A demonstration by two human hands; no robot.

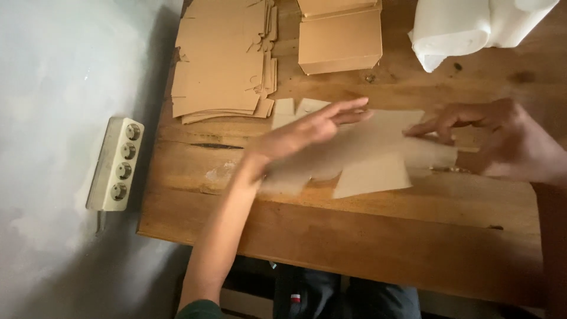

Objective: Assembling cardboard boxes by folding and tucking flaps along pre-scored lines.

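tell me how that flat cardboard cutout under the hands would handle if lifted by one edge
The flat cardboard cutout looks thin, so it would probably be light and bend or droop somewhat. Its flaps seem cut and creased, so it may fold there. Lying flat on the wooden table, it would likely slide rather than roll. The left hand and right hand both rest on it.
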